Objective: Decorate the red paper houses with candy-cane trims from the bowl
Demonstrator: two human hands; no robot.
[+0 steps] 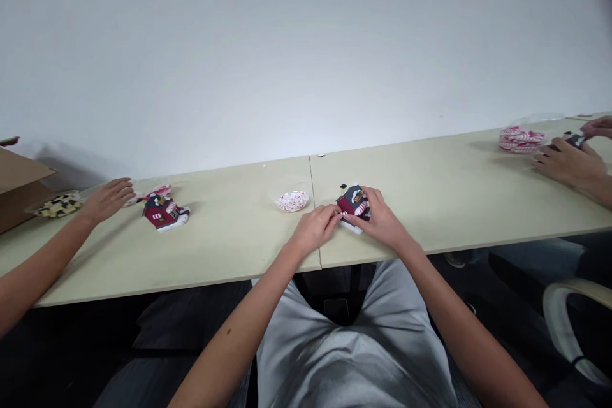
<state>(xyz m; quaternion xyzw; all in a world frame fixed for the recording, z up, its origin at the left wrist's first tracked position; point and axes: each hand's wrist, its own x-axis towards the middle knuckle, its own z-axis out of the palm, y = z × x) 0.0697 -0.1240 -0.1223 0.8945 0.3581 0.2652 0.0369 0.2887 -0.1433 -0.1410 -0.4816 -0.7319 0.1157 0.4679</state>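
A small model house (pixel 352 203) with dark red walls, a dark roof and a white base stands on the table in front of me. My right hand (pixel 386 222) wraps its right side, with the thumb across the front. At the left wall, my left hand (pixel 315 228) has its fingertips pinched together against the house. Whatever lies between those fingertips is too small to make out. Left of the house sits a clear bowl of small red-and-white pieces (pixel 292 201), which neither of my hands touches.
A second model house (pixel 165 213) stands to the left, near another person's hand (pixel 109 199). Beyond are a bowl of black-and-cream pieces (pixel 60 205) and a cardboard box (pixel 21 172). At right, another person's hands (pixel 571 162) work beside striped pieces (pixel 520 139).
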